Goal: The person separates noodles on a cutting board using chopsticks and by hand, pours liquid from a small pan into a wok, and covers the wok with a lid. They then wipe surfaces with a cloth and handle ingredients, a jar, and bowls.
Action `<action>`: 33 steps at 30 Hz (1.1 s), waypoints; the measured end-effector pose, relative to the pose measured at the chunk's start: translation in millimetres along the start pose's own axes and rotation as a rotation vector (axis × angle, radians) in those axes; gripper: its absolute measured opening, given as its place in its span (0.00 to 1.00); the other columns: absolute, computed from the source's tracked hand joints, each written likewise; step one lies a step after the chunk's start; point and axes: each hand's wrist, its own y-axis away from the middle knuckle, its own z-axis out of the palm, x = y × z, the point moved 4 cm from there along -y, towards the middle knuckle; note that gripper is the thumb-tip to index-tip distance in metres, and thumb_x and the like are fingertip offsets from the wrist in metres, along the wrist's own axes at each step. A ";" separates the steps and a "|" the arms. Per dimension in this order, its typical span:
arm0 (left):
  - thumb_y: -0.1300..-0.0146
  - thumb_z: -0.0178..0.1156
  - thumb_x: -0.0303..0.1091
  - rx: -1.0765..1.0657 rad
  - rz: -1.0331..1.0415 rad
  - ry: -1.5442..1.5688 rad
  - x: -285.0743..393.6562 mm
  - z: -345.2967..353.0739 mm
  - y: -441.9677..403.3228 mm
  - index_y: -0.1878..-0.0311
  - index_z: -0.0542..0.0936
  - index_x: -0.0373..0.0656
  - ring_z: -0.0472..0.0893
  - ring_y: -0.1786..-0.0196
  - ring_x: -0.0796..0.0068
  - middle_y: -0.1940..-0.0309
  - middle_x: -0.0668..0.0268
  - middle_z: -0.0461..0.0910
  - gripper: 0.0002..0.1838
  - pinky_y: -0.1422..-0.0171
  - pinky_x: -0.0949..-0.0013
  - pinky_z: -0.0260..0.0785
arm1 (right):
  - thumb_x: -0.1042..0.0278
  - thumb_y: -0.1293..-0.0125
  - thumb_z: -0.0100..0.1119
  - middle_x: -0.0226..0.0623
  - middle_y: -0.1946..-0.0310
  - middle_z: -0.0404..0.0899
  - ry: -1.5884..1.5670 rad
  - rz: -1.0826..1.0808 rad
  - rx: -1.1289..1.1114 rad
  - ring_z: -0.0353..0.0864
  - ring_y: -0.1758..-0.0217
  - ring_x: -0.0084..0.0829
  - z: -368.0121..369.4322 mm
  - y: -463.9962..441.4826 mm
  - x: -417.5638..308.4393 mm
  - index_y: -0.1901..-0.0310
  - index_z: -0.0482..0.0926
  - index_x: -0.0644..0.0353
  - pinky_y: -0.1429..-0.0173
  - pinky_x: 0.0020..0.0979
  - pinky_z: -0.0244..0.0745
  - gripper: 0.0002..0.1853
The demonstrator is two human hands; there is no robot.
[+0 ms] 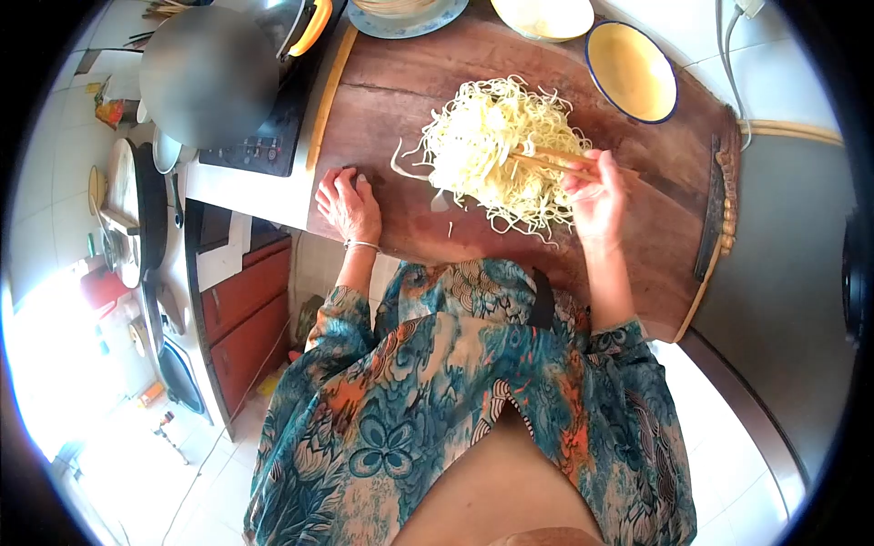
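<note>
A heap of pale yellow noodles (496,136) lies loosely spread on a wooden board (373,100), with some strands trailing off its edges. In my right hand (596,202) is a pair of wooden chopsticks (555,166); their tips are in the right part of the heap. My left hand (349,207) rests on the near left corner of the board, fingers lightly bent and apart, holding nothing. It is to the left of the noodles and not touching them.
A yellow enamel bowl with a blue rim (635,73) stands at the back right, beside another pale bowl (546,16). A blue-patterned plate (410,25) is at the back. Left are a cooktop (259,150) and a blurred round area. A dark cleaver-like blade (708,214) lies along the right edge.
</note>
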 end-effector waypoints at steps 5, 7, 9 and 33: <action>0.43 0.57 0.36 -0.012 -0.010 0.012 0.2 -0.6 0.7 0.57 0.76 0.47 0.64 0.44 0.56 0.49 0.64 0.69 0.11 0.40 0.55 0.56 | 0.60 0.32 0.48 0.41 0.72 0.81 -0.019 -0.021 -0.089 0.78 0.77 0.34 16.3 3.4 -7.6 0.60 0.77 0.61 0.70 0.33 0.76 0.13; 0.43 0.57 0.35 0.003 -0.005 0.014 -0.4 0.7 0.3 0.57 0.76 0.47 0.65 0.45 0.56 0.49 0.64 0.68 0.11 0.40 0.55 0.56 | 0.58 0.31 0.47 0.43 0.71 0.81 -0.100 -0.025 -0.135 0.79 0.74 0.35 16.0 -1.6 -15.6 0.59 0.77 0.61 0.67 0.36 0.75 0.15; 0.43 0.56 0.35 0.005 -0.006 0.003 0.2 0.9 -0.5 0.57 0.75 0.48 0.65 0.45 0.56 0.50 0.64 0.69 0.10 0.41 0.55 0.57 | 0.58 0.31 0.47 0.43 0.70 0.81 -0.103 -0.067 -0.135 0.79 0.74 0.36 18.7 1.0 -22.4 0.59 0.77 0.61 0.68 0.35 0.75 0.15; 0.45 0.55 0.33 0.035 0.021 -0.008 -8.1 16.2 -3.0 0.59 0.76 0.48 0.65 0.45 0.57 0.50 0.66 0.69 0.09 0.41 0.55 0.56 | 0.63 0.31 0.43 0.50 0.65 0.79 0.113 -0.495 -0.479 0.79 0.72 0.35 117.0 46.9 -128.9 0.54 0.75 0.67 0.63 0.31 0.74 0.16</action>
